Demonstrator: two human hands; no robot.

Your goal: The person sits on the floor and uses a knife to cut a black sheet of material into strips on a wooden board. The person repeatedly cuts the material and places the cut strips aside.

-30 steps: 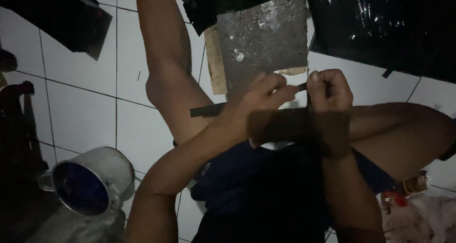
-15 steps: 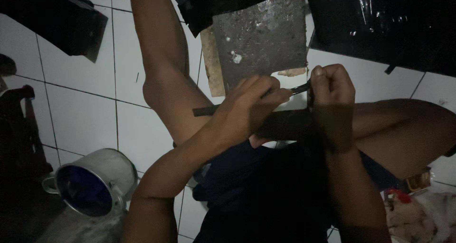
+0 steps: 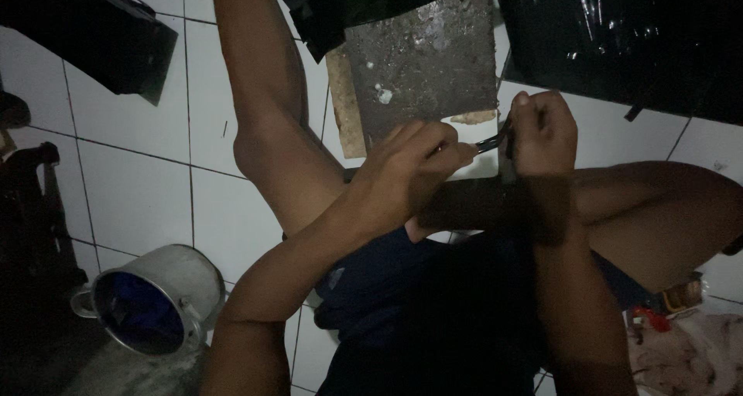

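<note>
I sit on a white tiled floor with my legs bent. My left hand (image 3: 410, 172) pinches one end of a thin dark strip (image 3: 489, 141) between thumb and fingers. My right hand (image 3: 542, 133) is a closed fist gripping the strip's other end, a short way to the right. Both hands hover over a dark band (image 3: 472, 203) lying across my right leg. Just beyond the hands lies a rough grey slab (image 3: 422, 56) on a wooden board (image 3: 344, 102).
A metal pot (image 3: 155, 299) with a blue inside stands at the lower left. Black plastic sheeting (image 3: 619, 40) covers the upper right, and a dark box (image 3: 85, 32) sits at the upper left. Crumpled cloth and small packets (image 3: 681, 342) lie at the lower right.
My left hand has slid right along the strip toward my right fist, so less of the strip shows to its left. The right hand holds steady.
</note>
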